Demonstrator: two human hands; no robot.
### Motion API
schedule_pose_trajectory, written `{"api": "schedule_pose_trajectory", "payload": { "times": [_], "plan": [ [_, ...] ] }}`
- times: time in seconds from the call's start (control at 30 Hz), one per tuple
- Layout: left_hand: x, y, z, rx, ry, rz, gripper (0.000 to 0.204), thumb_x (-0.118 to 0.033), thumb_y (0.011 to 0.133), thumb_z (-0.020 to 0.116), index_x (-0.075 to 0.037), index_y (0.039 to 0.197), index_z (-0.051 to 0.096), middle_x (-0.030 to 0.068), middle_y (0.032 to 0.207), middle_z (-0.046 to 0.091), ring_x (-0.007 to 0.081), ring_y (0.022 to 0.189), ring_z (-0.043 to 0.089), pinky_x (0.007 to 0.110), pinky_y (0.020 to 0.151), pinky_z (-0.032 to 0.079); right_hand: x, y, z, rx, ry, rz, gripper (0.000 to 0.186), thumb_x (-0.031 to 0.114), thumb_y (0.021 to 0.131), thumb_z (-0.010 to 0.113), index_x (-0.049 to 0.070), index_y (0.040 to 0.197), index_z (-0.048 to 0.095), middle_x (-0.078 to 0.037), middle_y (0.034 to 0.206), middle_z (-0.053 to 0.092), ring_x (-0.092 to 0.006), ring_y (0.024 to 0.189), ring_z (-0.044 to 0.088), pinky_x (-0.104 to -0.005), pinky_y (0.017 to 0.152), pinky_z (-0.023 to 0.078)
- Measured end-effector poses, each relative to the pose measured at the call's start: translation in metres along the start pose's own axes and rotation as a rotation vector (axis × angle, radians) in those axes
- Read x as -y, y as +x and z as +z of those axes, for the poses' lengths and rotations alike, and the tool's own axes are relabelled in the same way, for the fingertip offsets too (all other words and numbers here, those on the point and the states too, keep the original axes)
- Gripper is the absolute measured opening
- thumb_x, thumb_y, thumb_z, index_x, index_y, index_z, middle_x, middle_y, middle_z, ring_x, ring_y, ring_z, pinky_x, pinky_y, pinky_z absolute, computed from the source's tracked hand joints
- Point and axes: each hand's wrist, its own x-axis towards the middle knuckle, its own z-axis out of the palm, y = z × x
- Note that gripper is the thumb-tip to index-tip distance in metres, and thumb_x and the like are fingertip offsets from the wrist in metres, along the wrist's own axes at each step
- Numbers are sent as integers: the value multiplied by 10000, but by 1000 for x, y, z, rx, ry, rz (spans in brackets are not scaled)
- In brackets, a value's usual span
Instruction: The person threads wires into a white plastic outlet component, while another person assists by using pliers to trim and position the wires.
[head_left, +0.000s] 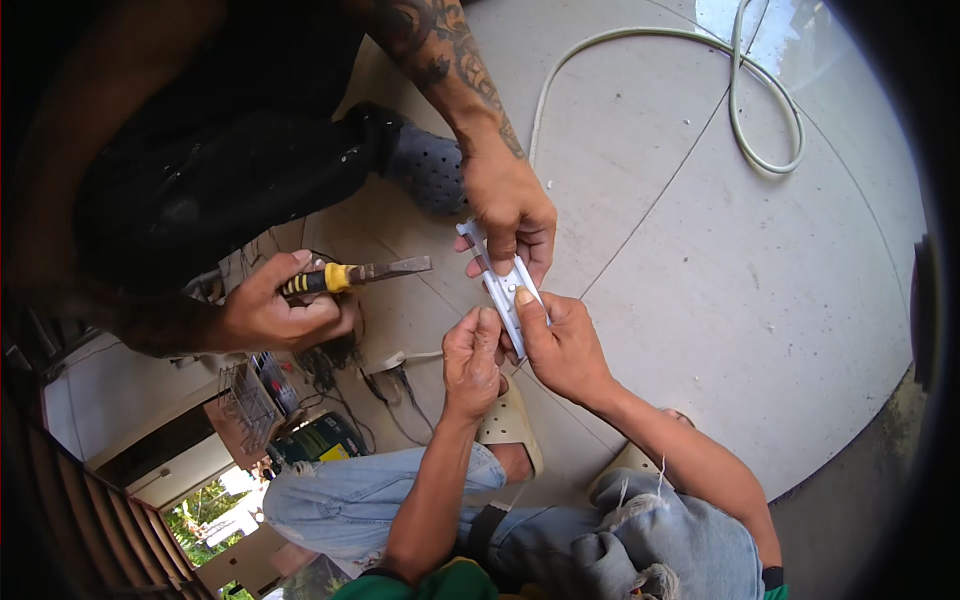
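A white channel-shaped piece [506, 290] with raised edges and small holes is held up at the middle of the view. My right hand [562, 345] grips its near end, thumb pressed on its face. Beside its lower left edge is my left hand [471, 362], closed in a pinch; whatever lies between those fingertips is hidden. A co-worker's tattooed arm reaches in from the top, and that hand [512, 205] grasps the piece's far end. The co-worker's other hand [290, 312] holds a chisel [345, 277] with a yellow-and-black handle, its flat worn blade pointing toward the piece.
A pale cable [640, 32] loops over the tiled floor [690, 240] at the far right. A white power strip [405, 360] with dark cords, a wire rack [250, 405] and a green case [318, 440] are at the lower left. The co-worker's dark clog [425, 170] stands beyond the hands.
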Motion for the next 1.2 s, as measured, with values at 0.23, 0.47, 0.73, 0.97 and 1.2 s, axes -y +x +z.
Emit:
{"api": "schedule_pose_trajectory", "payload": {
  "times": [0.23, 0.47, 0.73, 0.97, 1.2],
  "plan": [
    [1, 4, 2, -17, -83, 105, 230, -255, 1023, 534, -33, 997, 589, -12, 810, 589, 49, 676, 512, 209, 625, 416, -2, 6, -2, 26, -45, -73, 495, 352, 1031, 449, -20, 735, 585, -52, 567, 557, -108, 540, 527, -305, 501, 418],
    [-17, 9, 22, 63, 82, 206, 229, -204, 1016, 539, -9, 1124, 595, 19, 854, 637, 68, 666, 568, 211, 588, 464, 24, 13, -10, 38, 19, -46, 518, 415, 1041, 421, -6, 777, 567, -40, 567, 557, -85, 488, 517, -265, 458, 413],
    [-44, 22, 80, 67, -51, 299, 340, -201, 1005, 549, 12, 1268, 524, 42, 820, 605, 91, 610, 555, 237, 514, 470, 86, 59, -26, -155, -27, -336, 487, 396, 1028, 478, -5, 756, 536, -24, 566, 515, -89, 482, 478, -270, 453, 387],
    [-17, -7, 62, 137, 123, 152, 350, -169, 975, 606, 59, 1233, 550, 53, 846, 617, 72, 618, 563, 219, 542, 479, 111, 71, -66, -257, -248, -388, 438, 365, 998, 553, -18, 787, 582, -25, 622, 547, -88, 585, 483, -278, 539, 410],
    [-5, -54, 37, 194, 354, -8, 290, -146, 943, 645, 62, 1141, 607, 40, 819, 640, 75, 655, 596, 217, 594, 512, 58, 21, -103, -371, -225, -244, 392, 321, 972, 573, -18, 779, 599, -36, 627, 574, -91, 592, 503, -275, 560, 426]
  ]
}}
